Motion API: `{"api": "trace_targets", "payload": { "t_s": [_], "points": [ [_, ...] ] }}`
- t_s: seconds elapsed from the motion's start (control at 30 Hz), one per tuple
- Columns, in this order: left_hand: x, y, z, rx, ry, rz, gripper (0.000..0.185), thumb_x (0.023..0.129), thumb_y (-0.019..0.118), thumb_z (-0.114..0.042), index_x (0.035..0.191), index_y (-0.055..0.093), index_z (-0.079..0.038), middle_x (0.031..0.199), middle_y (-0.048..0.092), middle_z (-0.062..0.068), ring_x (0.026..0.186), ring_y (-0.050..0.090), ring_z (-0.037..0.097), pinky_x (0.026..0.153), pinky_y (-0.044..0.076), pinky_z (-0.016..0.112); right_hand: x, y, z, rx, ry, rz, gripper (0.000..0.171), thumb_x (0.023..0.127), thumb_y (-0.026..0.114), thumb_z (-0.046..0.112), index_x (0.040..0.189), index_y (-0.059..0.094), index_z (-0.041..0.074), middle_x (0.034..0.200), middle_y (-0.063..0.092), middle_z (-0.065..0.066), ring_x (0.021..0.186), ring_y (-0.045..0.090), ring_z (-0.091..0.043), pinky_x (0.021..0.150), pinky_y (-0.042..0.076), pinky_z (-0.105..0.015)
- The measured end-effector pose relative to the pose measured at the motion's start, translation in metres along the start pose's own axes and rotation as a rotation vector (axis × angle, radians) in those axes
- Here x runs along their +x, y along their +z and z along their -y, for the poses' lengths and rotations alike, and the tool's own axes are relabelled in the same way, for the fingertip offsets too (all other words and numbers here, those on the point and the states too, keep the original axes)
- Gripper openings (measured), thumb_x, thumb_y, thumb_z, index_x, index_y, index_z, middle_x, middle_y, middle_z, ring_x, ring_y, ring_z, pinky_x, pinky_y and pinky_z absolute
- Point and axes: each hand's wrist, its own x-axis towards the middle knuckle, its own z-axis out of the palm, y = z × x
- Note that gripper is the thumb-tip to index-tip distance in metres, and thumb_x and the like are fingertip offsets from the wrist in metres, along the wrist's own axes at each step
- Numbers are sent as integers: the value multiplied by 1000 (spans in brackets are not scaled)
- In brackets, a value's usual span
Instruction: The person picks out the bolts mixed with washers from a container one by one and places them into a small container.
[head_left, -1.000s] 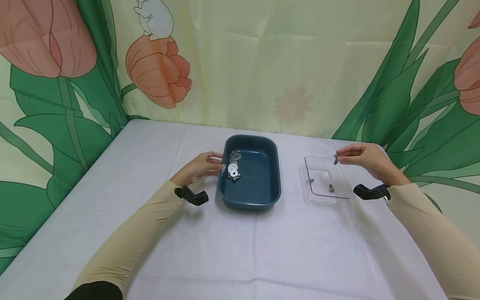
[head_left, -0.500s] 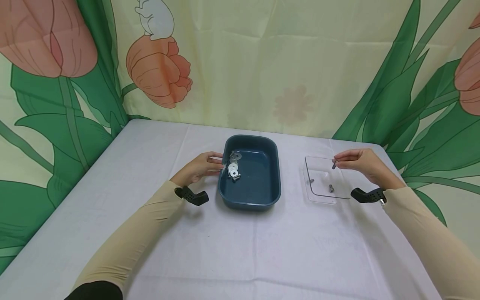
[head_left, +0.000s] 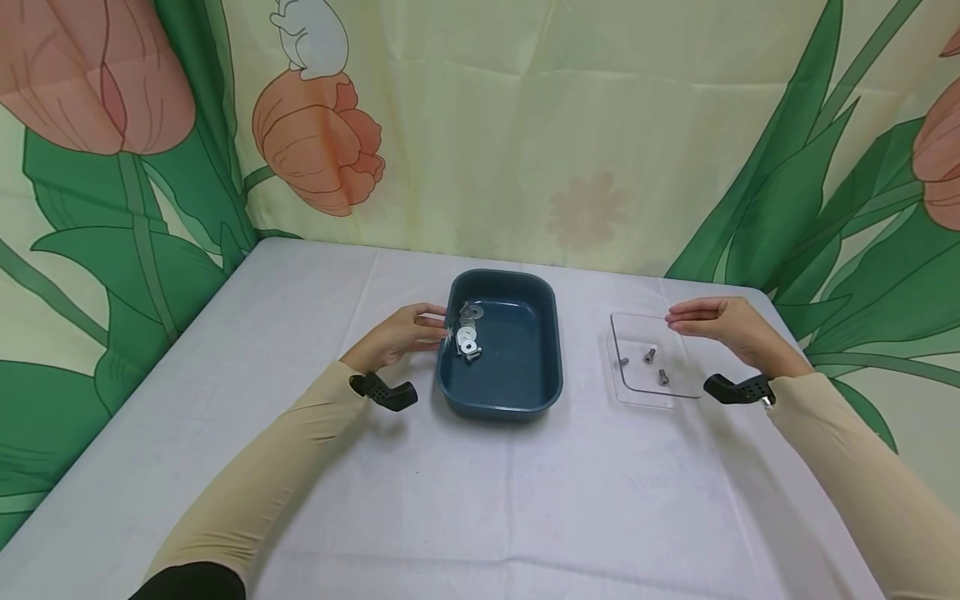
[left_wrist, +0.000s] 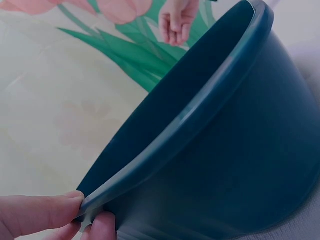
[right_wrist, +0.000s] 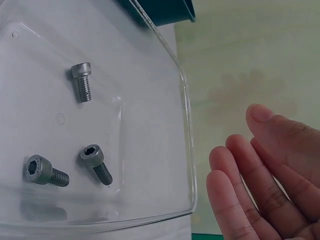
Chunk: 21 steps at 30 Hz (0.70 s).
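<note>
Three bolts lying in the clear tray (head_left: 647,392), set on the table (head_left: 480,500) to the right of the blue tub (head_left: 525,392):
- first bolt (head_left: 649,356), lying near the tray's middle, loose, touching no hand; showing in the right wrist view as (right_wrist: 96,162), head up, shank slanting down.
- second bolt (head_left: 663,377), lying just beside the first, toward the near edge; (right_wrist: 44,171) in the right wrist view.
- third bolt (head_left: 624,362), lying apart from the other two at the tray's left side; (right_wrist: 82,81) in the right wrist view.

Right hand (head_left: 720,327): hovering over the tray's far right corner, fingers (right_wrist: 235,200) stretched out straight and side by side, holding nothing, touching no bolt.

Left hand (head_left: 397,335): pinching the left rim of the blue tub, thumb (left_wrist: 35,215) pressing on the lip and a fingertip curling under it.

Blue tub: sitting at the middle of the table, well apart from the clear tray; holding a cluster of washers (head_left: 468,329) bunched against its left wall, with a small bolt-like piece at the cluster's near end, too small for telling more.

Surroundings: pale cloth covering the table; tulip-printed curtain (head_left: 525,125) hanging behind; black wrist mount (head_left: 738,388) showing on the right sleeve.
</note>
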Motion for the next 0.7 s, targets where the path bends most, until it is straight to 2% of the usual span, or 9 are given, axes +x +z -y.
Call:
{"api": "trace_targets", "payload": {
  "t_s": [0.33,0.5,0.7],
  "points": [
    [0,0,-1,4,-1,8,52,91,56,1,139,38,-3,136,46,22,112,55,24,101,47,40,-2,0,5,4,11,7,59,83,70,30,128,52,-5,91,68,24,89,63,7,77,47,-4],
    [0,0,-1,6,-3,4,51,91,55,1,139,38,-3,136,47,22,113,55,25,101,48,40,-2,1,9,-1,-49,13,54,85,69,24,127,52,-6,93,69,23,90,64,5,77,48,-5],
    [-1,0,-1,14,-9,-2,50,91,55,2,138,39,-4,134,48,21,113,55,25,101,48,40,-2,4,27,-14,-105,3,47,86,68,20,125,55,-3,95,69,22,90,65,4,78,50,-8]
  ]
}}
